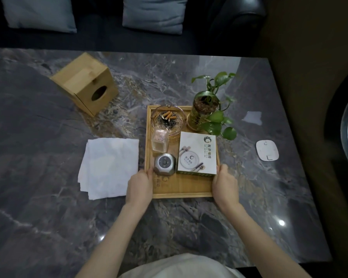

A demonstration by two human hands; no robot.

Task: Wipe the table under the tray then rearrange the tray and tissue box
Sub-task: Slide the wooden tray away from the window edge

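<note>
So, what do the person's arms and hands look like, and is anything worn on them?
Both forearms are bare, with no sleeves in view. The left hand and the right hand wear no gloves, and no rings, watch or bracelet can be seen. The fingers are mostly hidden.

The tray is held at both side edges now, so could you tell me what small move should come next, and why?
Probably lift the tray slightly and shift it aside. The left hand and right hand grip its side edges, it still covers the table to be wiped, and the folded tissue lies ready beside it.
</note>
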